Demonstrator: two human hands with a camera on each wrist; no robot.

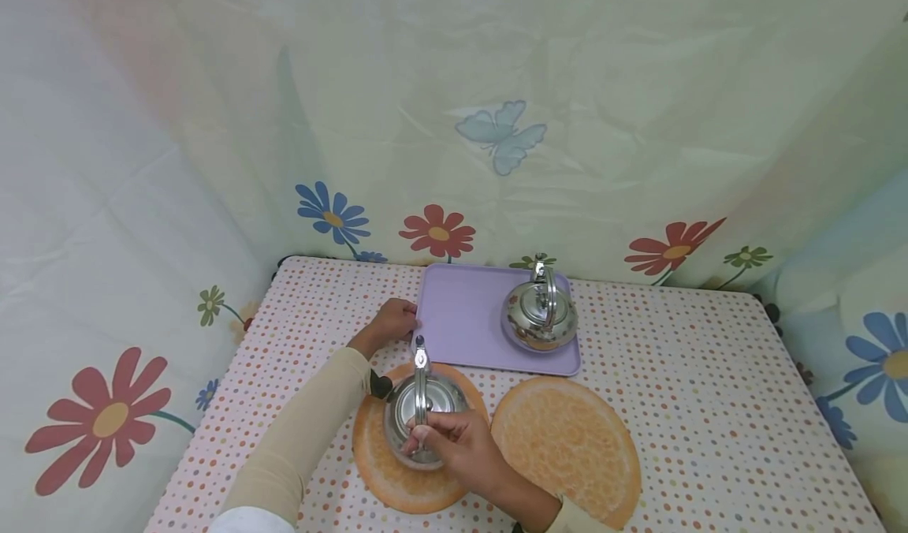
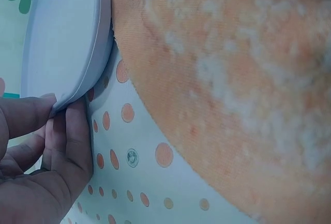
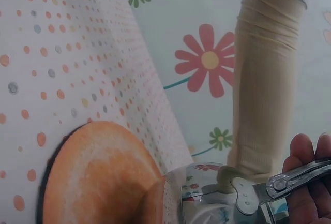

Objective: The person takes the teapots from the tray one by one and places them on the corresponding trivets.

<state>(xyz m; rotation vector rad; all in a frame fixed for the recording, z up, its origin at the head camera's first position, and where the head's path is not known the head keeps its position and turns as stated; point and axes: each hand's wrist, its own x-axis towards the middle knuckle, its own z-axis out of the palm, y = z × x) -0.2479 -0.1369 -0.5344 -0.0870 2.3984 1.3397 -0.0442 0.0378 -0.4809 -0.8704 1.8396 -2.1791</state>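
Note:
My left hand pinches the left edge of a lilac tray. In the left wrist view the thumb lies over the tray's rim, with fingers underneath. My right hand grips the upright handle of a shiny steel kettle, which is over the left orange-slice placemat. Whether its base touches the mat cannot be told. The right wrist view shows fingers around the handle and part of the kettle's body. A second steel kettle stands on the tray's right side.
Another orange-slice placemat lies right of the held kettle, in front of the tray. A dotted cloth covers the table. Flower-printed sheets hang behind and at both sides. My left forearm passes left of the held kettle.

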